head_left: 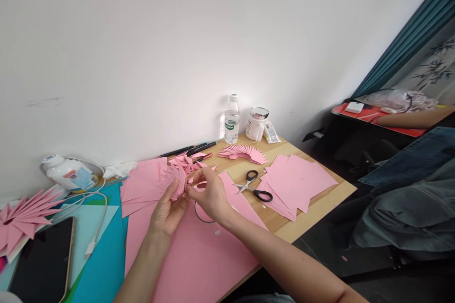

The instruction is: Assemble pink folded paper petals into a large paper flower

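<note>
My left hand (171, 208) is closed around a pleated pink folded-paper piece (175, 181), with the thumb on its near face. The fingertips of my right hand (209, 195) pinch together at the right edge of this piece; what lies between them is too small to make out. Below the right hand a thin grey loop (204, 220) curves over the large pink paper sheet (199, 260). Scissors (251, 186) with black handles lie open to the right of my hands. Behind them a curved pleated pink paper fan (243, 152) rests on the table.
Loose pink sheets (298, 180) lie at right. Pens (192, 147), a water bottle (232, 120) and a white mug (256, 125) stand or lie along the wall. At left are a phone (44, 258), a cable (97, 232), a white bottle (69, 173) and a pink paper rosette (24, 218). Another person's arm (419, 118) shows.
</note>
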### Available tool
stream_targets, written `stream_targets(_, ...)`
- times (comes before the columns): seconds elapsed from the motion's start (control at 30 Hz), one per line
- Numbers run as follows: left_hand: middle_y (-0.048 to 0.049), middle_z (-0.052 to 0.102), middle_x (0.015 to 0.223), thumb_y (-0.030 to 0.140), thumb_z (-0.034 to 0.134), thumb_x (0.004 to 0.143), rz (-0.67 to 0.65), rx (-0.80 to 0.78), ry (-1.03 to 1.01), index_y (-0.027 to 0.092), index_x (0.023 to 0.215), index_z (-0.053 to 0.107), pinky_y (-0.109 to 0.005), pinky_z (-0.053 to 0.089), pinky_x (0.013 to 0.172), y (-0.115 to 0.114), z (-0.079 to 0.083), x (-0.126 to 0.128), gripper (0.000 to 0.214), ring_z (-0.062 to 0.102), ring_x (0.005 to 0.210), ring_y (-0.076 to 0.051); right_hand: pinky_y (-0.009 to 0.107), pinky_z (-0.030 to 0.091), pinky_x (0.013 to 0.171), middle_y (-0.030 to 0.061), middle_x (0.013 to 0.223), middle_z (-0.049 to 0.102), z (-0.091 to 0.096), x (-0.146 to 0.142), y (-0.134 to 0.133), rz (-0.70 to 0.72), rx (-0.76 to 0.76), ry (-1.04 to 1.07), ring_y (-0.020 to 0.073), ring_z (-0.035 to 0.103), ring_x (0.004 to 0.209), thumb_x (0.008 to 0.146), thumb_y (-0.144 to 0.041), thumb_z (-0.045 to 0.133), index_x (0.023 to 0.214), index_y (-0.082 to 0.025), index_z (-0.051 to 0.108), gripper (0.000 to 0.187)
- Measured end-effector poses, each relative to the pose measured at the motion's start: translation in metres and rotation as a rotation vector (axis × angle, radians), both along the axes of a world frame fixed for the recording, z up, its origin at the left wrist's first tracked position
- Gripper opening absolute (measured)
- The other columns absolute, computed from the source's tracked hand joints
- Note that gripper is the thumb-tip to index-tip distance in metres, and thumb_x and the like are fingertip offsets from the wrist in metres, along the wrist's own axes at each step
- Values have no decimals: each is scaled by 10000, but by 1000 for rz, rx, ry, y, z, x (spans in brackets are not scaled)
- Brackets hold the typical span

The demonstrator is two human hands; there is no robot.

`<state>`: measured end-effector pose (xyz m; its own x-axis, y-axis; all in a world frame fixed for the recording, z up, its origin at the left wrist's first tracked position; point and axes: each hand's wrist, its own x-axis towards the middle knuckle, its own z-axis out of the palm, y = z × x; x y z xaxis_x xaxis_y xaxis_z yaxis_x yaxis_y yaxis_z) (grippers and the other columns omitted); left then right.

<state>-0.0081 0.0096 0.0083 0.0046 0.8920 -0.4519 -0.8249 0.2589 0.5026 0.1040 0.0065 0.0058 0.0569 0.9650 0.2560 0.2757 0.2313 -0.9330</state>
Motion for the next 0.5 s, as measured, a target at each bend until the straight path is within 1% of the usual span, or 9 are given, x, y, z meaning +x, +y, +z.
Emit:
stream_targets(0.07, -98, 650, 730, 54, 457, 864, -16, -11, -6, 68, 891, 581, -218, 526, 509, 1, 0, -1, 128, 631, 626, -149, 267, 491, 678, 7, 801, 603, -4, 7, 3, 10, 32, -27, 142, 589, 737, 678, -147, 583, 740, -195, 516, 103)
stream_targets(0.13, -104, 640, 733, 60, 469, 862, -34, -28, -27, 72, 901, 570, -202, 499, 461, 1, 0, -2, 110, 628, 643, -159, 254, 469, 677, 21, 805, 624, -7, 21, 11, -11, 77, -143, 145, 592, 753, 717, -129, 538, 759, -189, 552, 75)
stream_targets(0.17, -103, 635, 732, 56, 475, 857, -36, -34, -33, 77, 903, 566, -196, 485, 442, 1, -1, -2, 104, 626, 648, -163, 263, 452, 696, 33, 824, 637, -7, 30, 17, -43, 95, -254, 149, 595, 757, 747, -116, 504, 795, -183, 577, 110)
stream_targets(0.2, -100, 631, 731, 49, 481, 851, -35, -39, -36, 84, 906, 563, -194, 475, 429, 2, -1, -3, 105, 623, 649, -165, 279, 434, 695, 54, 853, 650, -7, 38, 25, -90, 76, -389, 166, 595, 765, 784, -136, 485, 838, -178, 600, 134)
stream_targets(0.27, -96, 630, 745, 34, 492, 840, -28, -45, -30, 95, 920, 563, -200, 473, 425, 1, -1, -3, 124, 618, 644, -164, 295, 394, 658, 94, 819, 661, -6, 53, 40, -122, -29, -629, 208, 595, 766, 810, -141, 457, 814, -159, 637, 180)
stream_targets(0.3, -98, 631, 757, 31, 498, 836, -28, -47, -24, 97, 931, 564, -205, 475, 427, 1, -1, -2, 134, 616, 642, -163, 293, 377, 644, 102, 759, 658, -6, 58, 48, -98, -46, -652, 217, 595, 750, 795, -118, 458, 748, -148, 648, 198)
stream_targets(0.33, -101, 632, 768, 32, 504, 833, -32, -51, -18, 97, 940, 565, -210, 479, 431, 1, 0, -2, 140, 617, 643, -164, 286, 369, 641, 99, 759, 660, -6, 60, 55, -70, -44, -660, 217, 595, 757, 789, -119, 471, 731, -152, 657, 198)
stream_targets(0.43, -100, 629, 771, 32, 513, 827, -35, -70, -3, 94, 946, 570, -218, 494, 447, 0, 2, -2, 145, 620, 641, -164, 267, 360, 643, 91, 866, 668, -7, 56, 70, 23, -22, -638, 211, 591, 805, 752, -155, 560, 773, -178, 685, 129)
stream_targets(0.5, -89, 628, 760, 18, 517, 820, 1, -90, 5, 98, 933, 574, -213, 503, 460, 0, 4, -3, 150, 621, 636, -157, 256, 358, 636, 80, 856, 668, -9, 51, 74, 73, -25, -610, 200, 588, 784, 687, -145, 632, 747, -183, 691, 92)
